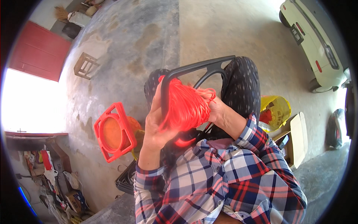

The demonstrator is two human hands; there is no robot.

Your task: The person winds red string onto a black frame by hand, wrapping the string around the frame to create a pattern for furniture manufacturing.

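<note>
Hank of thin orange-red cord, glossy strands bunched thick, hangs looped over a dark plastic frame with curved bars, held up above the lap. Left hand fingers clamped on the frame's upright and the cord; right hand fingers pinch strands at the hank's side, fingertips buried. Orange square plastic spool beside left wrist. Concrete floor mottled. Yellow bag, cardboard box right; frame's lower end hidden.
</note>
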